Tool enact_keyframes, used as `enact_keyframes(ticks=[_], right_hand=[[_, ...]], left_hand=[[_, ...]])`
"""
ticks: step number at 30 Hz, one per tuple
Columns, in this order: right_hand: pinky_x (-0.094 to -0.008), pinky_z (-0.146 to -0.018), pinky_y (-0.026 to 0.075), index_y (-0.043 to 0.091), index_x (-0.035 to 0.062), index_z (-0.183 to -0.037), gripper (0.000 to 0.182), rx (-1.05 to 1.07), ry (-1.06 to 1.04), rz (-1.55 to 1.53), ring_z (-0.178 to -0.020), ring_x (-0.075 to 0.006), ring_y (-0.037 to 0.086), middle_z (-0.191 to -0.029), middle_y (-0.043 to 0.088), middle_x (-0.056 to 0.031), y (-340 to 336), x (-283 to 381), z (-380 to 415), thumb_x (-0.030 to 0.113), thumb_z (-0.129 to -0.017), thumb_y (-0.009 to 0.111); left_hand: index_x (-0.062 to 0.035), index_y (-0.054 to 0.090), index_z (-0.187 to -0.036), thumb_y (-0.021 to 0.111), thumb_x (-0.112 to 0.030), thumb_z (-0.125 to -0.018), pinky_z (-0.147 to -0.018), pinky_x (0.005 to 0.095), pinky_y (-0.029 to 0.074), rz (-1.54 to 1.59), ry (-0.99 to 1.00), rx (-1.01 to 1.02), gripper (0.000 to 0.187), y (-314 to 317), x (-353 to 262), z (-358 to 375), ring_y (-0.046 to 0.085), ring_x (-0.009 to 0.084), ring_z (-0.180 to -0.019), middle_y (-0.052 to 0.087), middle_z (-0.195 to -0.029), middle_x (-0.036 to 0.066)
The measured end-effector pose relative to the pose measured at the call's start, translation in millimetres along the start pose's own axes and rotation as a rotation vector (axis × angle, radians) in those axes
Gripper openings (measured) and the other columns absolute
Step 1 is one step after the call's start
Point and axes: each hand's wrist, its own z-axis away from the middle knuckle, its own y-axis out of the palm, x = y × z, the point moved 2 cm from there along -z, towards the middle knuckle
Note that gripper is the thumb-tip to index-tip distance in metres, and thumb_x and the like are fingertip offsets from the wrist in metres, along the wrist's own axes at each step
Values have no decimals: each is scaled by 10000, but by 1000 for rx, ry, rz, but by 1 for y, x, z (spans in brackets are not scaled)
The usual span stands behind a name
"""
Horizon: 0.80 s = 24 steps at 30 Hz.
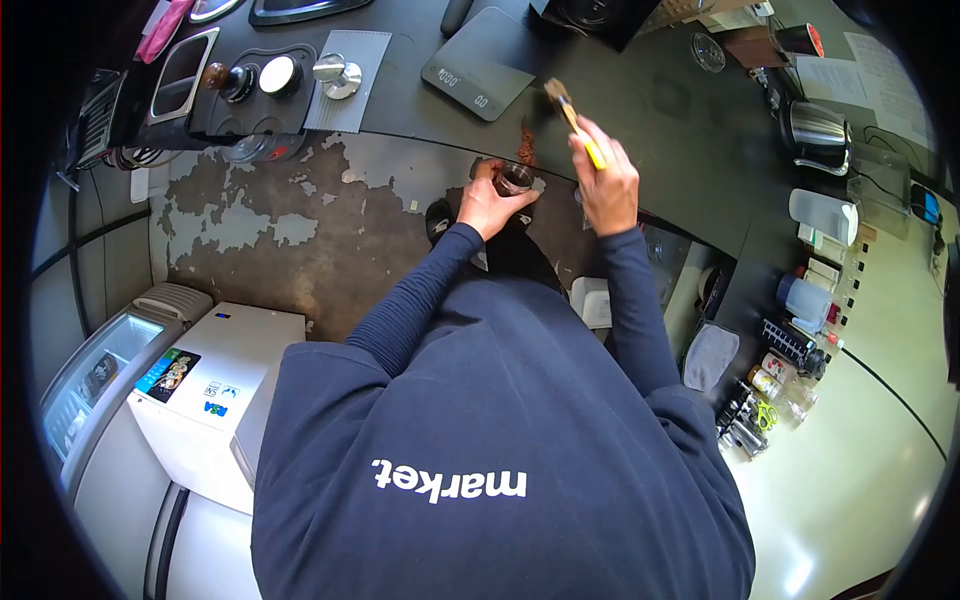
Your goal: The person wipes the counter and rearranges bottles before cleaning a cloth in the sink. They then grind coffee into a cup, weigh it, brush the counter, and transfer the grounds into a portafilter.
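My left hand [486, 204] is closed around a small clear cup [515, 178], held just below the counter's front edge. The cup looks dark inside. My right hand [608, 186] grips a brush [561, 101] by its yellow handle. Its pale bristles point away from me, over the dark counter [640, 130]. Between the brush and the cup, a small heap of brown grounds [526, 146] lies at the counter's edge. Just beyond the bristles sits a flat digital scale [478, 66] with a lit display.
To the left, a dark mat [250, 118] carries tampers [280, 75], and a metal tool [338, 76] stands on a grey cloth. A kettle [818, 135] is at the right, near bottles and containers. Behind me on the left stands a white freezer [215, 390].
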Motion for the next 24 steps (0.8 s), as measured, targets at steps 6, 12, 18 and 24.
enact_keyframes(ticks=[6,12,18,24], right_hand=[[-422,-802,543,618,138,-1342,405,289,-156,106,-925,-310,663,-980,696,-129,18,5,-14,228,-954,693],[-397,-788,555,619,138,-1332,394,422,-203,101,-911,-279,663,-959,682,-98,-7,21,14,286,-970,668],[-387,-802,564,615,85,-1340,406,385,-116,15,-942,-273,673,-991,696,-106,-8,26,43,243,-971,673],[-381,-775,572,646,52,-1279,353,251,-83,-33,-905,-280,688,-1035,717,-126,0,39,65,221,-971,677]], left_hand=[[67,491,-1314,924,-366,-710,-988,347,521,1,80,-32,861,4,13,-6,682,241,-1092,690,-1173,189],[63,488,-1312,922,-325,-719,-970,342,527,40,61,20,831,4,11,-4,678,226,-1092,683,-1194,178],[50,501,-1286,909,-276,-725,-963,344,533,66,66,32,766,4,10,-1,677,228,-1095,680,-1207,173],[15,528,-1269,905,-361,-710,-947,396,544,-18,121,-39,772,-2,4,4,701,321,-1079,709,-1147,197]])
